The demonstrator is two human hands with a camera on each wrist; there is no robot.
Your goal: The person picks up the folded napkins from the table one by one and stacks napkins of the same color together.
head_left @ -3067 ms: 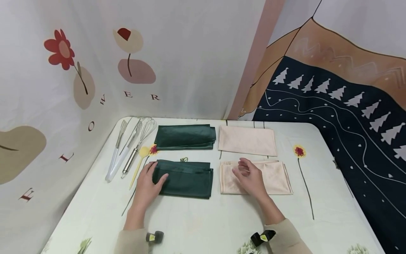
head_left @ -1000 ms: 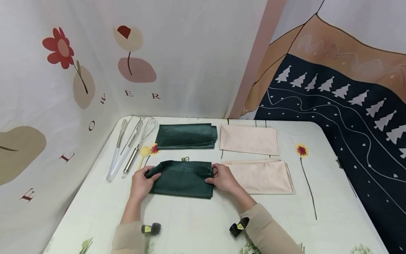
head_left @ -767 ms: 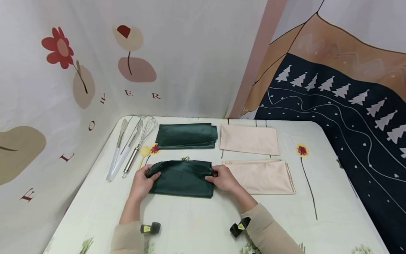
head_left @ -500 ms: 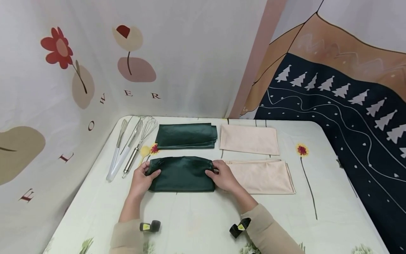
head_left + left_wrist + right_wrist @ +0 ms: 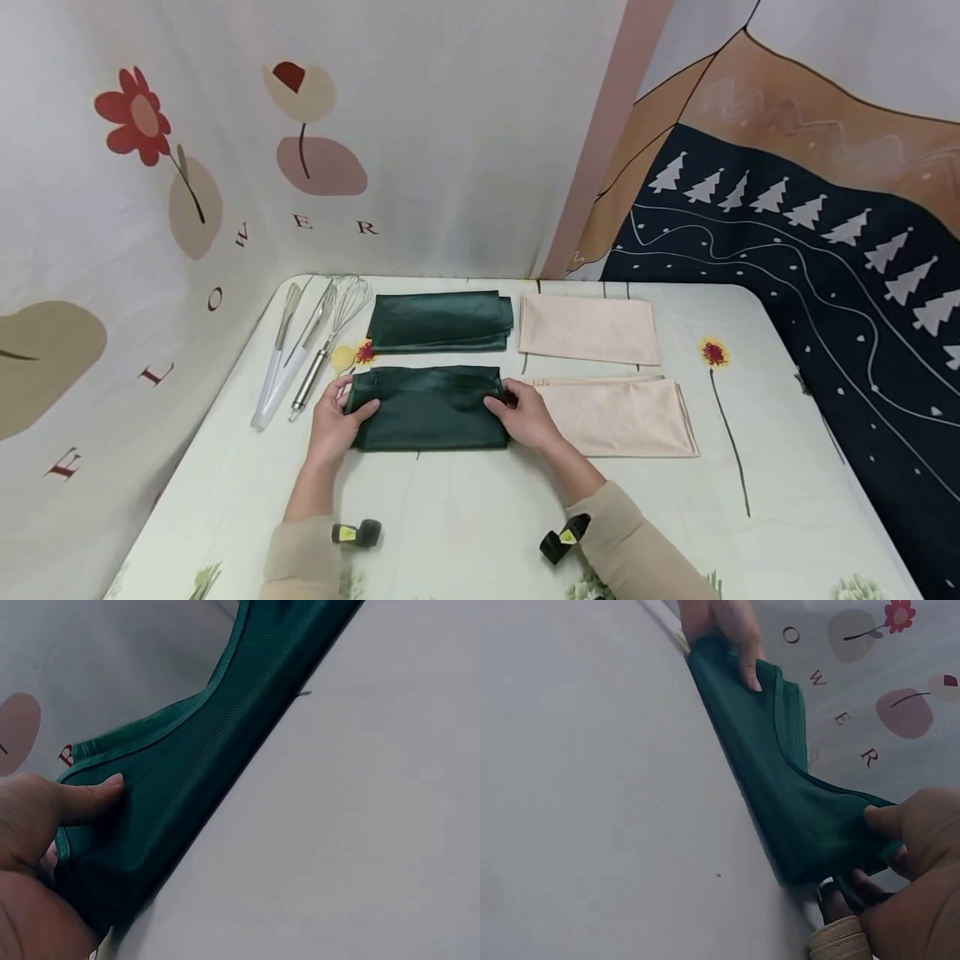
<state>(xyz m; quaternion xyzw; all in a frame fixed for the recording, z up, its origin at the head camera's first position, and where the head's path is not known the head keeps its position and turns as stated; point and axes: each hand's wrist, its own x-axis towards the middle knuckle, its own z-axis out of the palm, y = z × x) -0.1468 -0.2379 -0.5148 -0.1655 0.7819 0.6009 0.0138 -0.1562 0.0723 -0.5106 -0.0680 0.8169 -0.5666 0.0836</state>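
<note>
A folded dark green cloth (image 5: 431, 417) is held at its two ends, near the middle of the table. My left hand (image 5: 336, 421) grips its left end, thumb on top and fingers beneath. At the right end my right hand (image 5: 531, 415) pinches it the same way. In the left wrist view the green cloth (image 5: 180, 765) hangs with its layered upper edge dipping between the hands. The right wrist view has both the right hand (image 5: 922, 855) and the left hand (image 5: 724, 626) on it. Fingers behind the cloth are partly hidden.
Behind lies another folded green cloth (image 5: 442, 322), with a folded pale pink cloth (image 5: 588, 329) beside it. A second pink cloth (image 5: 615, 417) lies right of my right hand. Leftward are a whisk (image 5: 330, 346), a yellow spoon (image 5: 342, 358) and two other long utensils (image 5: 277, 354).
My right hand has come left from over the near pink cloth to the green cloth's right end. Both hands have taken hold of the green cloth and shifted it slightly away from me.
</note>
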